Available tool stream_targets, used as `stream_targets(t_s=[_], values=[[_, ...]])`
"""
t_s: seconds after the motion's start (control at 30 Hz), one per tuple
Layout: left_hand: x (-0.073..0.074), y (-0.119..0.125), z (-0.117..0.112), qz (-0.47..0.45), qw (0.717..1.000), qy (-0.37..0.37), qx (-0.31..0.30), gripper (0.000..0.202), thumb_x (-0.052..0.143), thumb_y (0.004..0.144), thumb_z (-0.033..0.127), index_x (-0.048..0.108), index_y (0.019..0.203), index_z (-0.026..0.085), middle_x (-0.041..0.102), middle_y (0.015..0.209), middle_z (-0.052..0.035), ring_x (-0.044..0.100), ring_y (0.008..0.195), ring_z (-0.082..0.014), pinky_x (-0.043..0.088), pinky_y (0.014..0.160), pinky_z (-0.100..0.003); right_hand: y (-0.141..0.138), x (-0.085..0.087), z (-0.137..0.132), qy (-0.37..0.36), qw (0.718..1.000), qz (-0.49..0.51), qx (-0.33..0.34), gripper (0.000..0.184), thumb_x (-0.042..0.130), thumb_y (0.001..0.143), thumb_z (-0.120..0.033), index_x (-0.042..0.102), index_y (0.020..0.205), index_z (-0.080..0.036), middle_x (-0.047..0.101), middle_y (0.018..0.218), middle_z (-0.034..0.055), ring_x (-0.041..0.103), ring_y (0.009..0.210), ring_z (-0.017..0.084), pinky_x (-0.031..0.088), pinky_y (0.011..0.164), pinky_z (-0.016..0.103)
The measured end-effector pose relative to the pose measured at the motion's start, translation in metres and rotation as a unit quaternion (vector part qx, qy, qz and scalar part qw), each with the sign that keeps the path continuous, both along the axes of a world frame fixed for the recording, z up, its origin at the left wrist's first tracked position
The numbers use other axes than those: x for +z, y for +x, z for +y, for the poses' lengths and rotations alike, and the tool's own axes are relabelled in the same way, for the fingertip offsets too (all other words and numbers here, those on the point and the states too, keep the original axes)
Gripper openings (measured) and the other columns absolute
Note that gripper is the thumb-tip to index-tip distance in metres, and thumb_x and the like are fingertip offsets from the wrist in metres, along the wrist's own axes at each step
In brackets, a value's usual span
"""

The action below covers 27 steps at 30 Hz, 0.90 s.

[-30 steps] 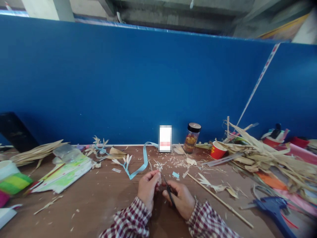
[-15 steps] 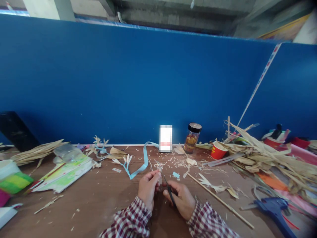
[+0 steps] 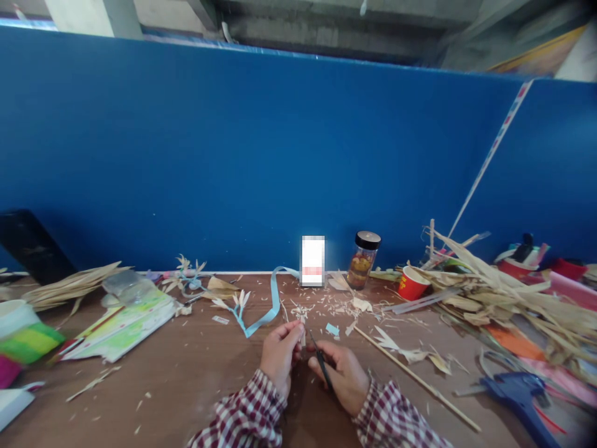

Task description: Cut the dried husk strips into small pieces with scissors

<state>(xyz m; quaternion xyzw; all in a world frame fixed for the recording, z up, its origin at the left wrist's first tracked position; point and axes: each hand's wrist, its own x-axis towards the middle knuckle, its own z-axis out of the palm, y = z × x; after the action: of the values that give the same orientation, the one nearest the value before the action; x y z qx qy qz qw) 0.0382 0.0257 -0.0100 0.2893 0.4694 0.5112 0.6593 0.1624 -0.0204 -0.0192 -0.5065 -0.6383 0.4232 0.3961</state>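
Observation:
In the head view my left hand (image 3: 280,354) pinches a small pale strip of dried husk (image 3: 303,338) between thumb and fingers. My right hand (image 3: 342,372) is closed around dark scissors (image 3: 323,364), whose blades point up and left, close beside the strip. Whether the blades touch the strip I cannot tell. Just beyond my hands, many pale husk clippings (image 3: 301,309) lie scattered on the brown table. To the left rests a pale husk flower on a blue stem (image 3: 239,311), with a light blue ribbon (image 3: 274,305) trailing from it.
A lidded jar (image 3: 362,261) and a red paper cup (image 3: 413,284) stand at the back. On the right are heaped dry husks (image 3: 485,286), a thin stick (image 3: 420,381) and a blue glue gun (image 3: 517,393). A painted sheet (image 3: 125,323) lies left. A blue partition (image 3: 280,137) closes the back.
Almost nothing differs. Both hands keep their hold on the strip and the scissors, and the whole view has shifted very slightly.

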Motion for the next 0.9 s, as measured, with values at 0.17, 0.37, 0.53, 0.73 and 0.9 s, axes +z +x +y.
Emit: stream_targets(t_s=[0.17,0.37,0.53,0.73,0.9], values=[[-0.0012,-0.0002,0.0008,-0.001,1.0,0.0,0.001,0.034,0.071,0.052,0.032,0.062,0.076,0.01,0.045,0.042,0.006,0.036,0.037,-0.0035,0.024,0.036,-0.015,-0.0002,0.0002,-0.0004,-0.005,1.0,-0.01,-0.009,0.032,0.05,0.079,-0.043,0.06,0.094,-0.017,0.044,0.057,-0.0042,0.039,0.051,0.009,0.031,0.045,0.018],[0.0004,-0.0004,-0.0001,0.0,1.0,-0.004,0.005,0.032,0.07,0.054,0.031,0.062,0.077,0.01,0.046,0.043,0.0059,0.037,0.038,-0.0037,0.025,0.036,-0.015,0.0006,-0.0001,-0.0001,0.0,1.0,-0.02,-0.011,0.028,0.05,0.079,-0.041,0.06,0.092,-0.018,0.043,0.058,-0.0042,0.039,0.052,0.009,0.031,0.045,0.017],[0.0016,-0.0006,-0.0006,-0.001,1.0,-0.005,-0.001,0.03,0.068,0.057,0.029,0.061,0.078,0.01,0.044,0.042,0.0064,0.036,0.038,-0.0032,0.026,0.036,-0.014,0.0007,0.0006,-0.0003,0.002,1.0,-0.023,-0.008,0.027,0.049,0.08,-0.04,0.06,0.092,-0.018,0.043,0.059,-0.0042,0.038,0.053,0.009,0.03,0.045,0.017],[0.0012,-0.001,-0.0002,-0.003,1.0,-0.009,-0.002,0.028,0.068,0.058,0.028,0.061,0.077,0.01,0.045,0.043,0.006,0.035,0.038,-0.003,0.026,0.035,-0.014,-0.0004,-0.0015,-0.0002,-0.003,1.0,-0.02,-0.018,0.026,0.049,0.081,-0.04,0.06,0.092,-0.019,0.042,0.058,-0.0044,0.037,0.051,0.009,0.029,0.044,0.017],[0.0019,-0.0012,-0.0002,0.002,1.0,-0.009,-0.007,0.025,0.066,0.06,0.027,0.06,0.077,0.01,0.045,0.043,0.0059,0.035,0.037,-0.0027,0.026,0.035,-0.013,-0.0002,-0.0009,0.0008,-0.001,1.0,-0.02,-0.013,0.026,0.049,0.081,-0.04,0.059,0.091,-0.019,0.041,0.058,-0.0047,0.037,0.052,0.008,0.028,0.044,0.017]])
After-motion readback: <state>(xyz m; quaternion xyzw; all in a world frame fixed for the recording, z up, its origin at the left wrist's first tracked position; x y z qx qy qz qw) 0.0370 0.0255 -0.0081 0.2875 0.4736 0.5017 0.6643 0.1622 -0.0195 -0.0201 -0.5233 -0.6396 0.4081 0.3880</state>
